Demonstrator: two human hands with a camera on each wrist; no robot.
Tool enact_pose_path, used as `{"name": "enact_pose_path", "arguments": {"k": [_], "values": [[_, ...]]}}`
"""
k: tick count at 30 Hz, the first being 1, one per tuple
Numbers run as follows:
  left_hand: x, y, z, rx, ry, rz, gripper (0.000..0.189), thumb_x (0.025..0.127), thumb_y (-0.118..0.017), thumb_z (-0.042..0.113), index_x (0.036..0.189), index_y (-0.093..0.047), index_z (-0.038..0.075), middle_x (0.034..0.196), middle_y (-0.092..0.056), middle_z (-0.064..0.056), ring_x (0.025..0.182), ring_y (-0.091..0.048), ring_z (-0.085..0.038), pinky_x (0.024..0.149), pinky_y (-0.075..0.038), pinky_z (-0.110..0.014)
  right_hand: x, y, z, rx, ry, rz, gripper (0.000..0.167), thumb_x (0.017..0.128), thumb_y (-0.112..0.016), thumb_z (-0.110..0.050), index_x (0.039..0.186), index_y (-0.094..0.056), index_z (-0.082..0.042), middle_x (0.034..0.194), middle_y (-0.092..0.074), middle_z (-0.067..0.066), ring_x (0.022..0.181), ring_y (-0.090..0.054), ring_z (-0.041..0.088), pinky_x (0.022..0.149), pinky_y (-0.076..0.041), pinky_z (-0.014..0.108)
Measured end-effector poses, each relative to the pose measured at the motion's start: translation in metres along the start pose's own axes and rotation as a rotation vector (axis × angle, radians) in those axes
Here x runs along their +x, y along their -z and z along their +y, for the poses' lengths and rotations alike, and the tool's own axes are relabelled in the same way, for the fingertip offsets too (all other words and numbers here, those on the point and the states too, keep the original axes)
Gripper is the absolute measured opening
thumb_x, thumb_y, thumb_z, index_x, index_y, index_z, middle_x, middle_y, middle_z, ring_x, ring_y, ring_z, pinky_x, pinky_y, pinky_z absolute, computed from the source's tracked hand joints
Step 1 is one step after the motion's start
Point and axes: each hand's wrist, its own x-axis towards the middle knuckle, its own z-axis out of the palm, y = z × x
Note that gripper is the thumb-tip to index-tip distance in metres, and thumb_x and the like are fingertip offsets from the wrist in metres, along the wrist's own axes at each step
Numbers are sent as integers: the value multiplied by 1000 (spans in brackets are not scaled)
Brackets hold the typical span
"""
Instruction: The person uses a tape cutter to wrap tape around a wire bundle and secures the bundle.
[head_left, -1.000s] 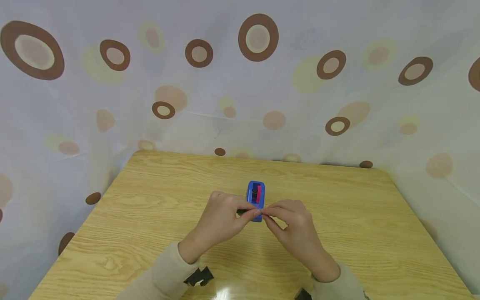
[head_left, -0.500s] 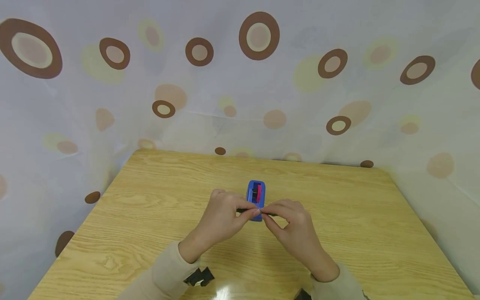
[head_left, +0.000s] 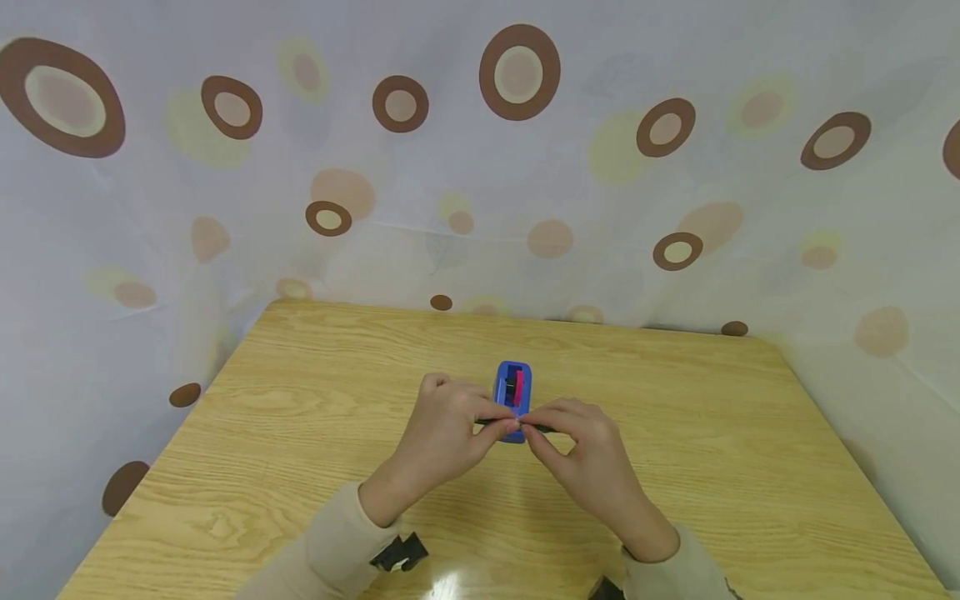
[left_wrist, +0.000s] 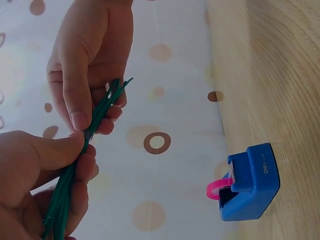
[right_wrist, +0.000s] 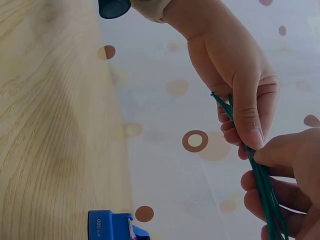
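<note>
Both hands meet over the middle of a table, holding one bundle of thin green strands point(left_wrist: 106, 104). My left hand point(head_left: 446, 429) pinches the bundle between thumb and fingers. Close against it, my right hand point(head_left: 592, 450) pinches the same bundle point(right_wrist: 262, 185), thumb tip near the left thumb tip. Strand ends stick out past the fingers on both sides. A small shiny patch shows at the pinch, too small to make out. Just beyond the hands, a blue tape dispenser point(head_left: 501, 392) with a pink roll core stands on the table, its near end partly behind the fingertips.
The light wood table point(head_left: 300, 375) reaches back to a patterned curtain point(head_left: 465, 167) that hangs along its far side and both flanks. Black pieces point(head_left: 400, 552) sit at the left sleeve cuff, and a dark part point(head_left: 606, 588) is by the right cuff.
The hands stay almost in place, with the right fingertips shifted slightly left. More of the green strands shows under the right fingers than one second ago. The dispenser has not moved.
</note>
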Motion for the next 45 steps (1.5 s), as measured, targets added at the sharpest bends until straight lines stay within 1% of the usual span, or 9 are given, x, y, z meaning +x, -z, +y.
{"name": "enact_pose_path", "arguments": {"k": [6,14,20,24,28,33,39,43,45], "values": [[0,-3,0,39,-31,21,9,84,-80,33,90,-82,26,83,-72,14,75,-63,-6,79,-39,-44,-1,0,0,29,-55,-5,17,80,-79,0,92,-77,-12,93,-71,-11,85,-66,9,79,-49,42],[-1,-6,0,54,-55,61,9,82,-81,34,88,-82,27,80,-71,15,73,-61,-5,76,-37,-40,0,-1,0,71,-113,-16,16,80,-79,1,91,-77,-11,90,-72,-8,82,-68,11,71,-56,36],[-2,-7,0,66,-53,68,10,81,-82,34,87,-82,26,82,-72,14,72,-60,-6,76,-38,-40,0,-1,-1,84,-189,-56,13,82,-78,0,92,-76,-9,89,-73,-6,82,-68,8,73,-56,32],[-2,-8,1,50,-35,57,11,81,-82,34,89,-82,25,84,-73,14,74,-60,-6,77,-39,-42,-1,-2,-1,105,-207,-55,13,81,-78,0,91,-76,-8,88,-73,-6,81,-68,7,72,-56,32],[-2,-8,1,28,-16,47,12,83,-81,33,90,-82,24,84,-73,13,76,-61,-7,80,-40,-45,-1,-2,0,93,-172,-33,15,80,-79,2,89,-76,-9,87,-73,-7,80,-68,7,72,-55,33],[-3,-9,1,12,-3,45,10,84,-80,32,90,-82,24,84,-73,13,79,-61,-8,82,-40,-47,-1,-3,0,21,-117,3,17,77,-82,1,88,-77,-11,86,-73,-9,79,-67,7,77,-50,39],[-3,-9,0,0,7,46,11,85,-79,34,90,-82,25,84,-73,13,80,-61,-8,82,-40,-46,-3,-5,-1,-56,-52,37,20,73,-85,0,87,-77,-13,85,-73,-8,77,-67,8,78,-43,43],[-3,-8,0,-9,25,30,12,86,-78,34,91,-82,24,85,-73,13,81,-63,-7,82,-39,-46,-3,-5,-1,-69,-15,50,23,71,-86,1,87,-76,-12,85,-73,-7,77,-68,9,77,-43,44],[-3,-8,0,-24,38,15,13,86,-77,35,92,-82,23,85,-73,13,77,-63,-6,80,-40,-44,-3,-6,-1,-71,-3,55,23,71,-86,2,87,-76,-12,85,-73,-7,76,-68,10,78,-41,45]]}}
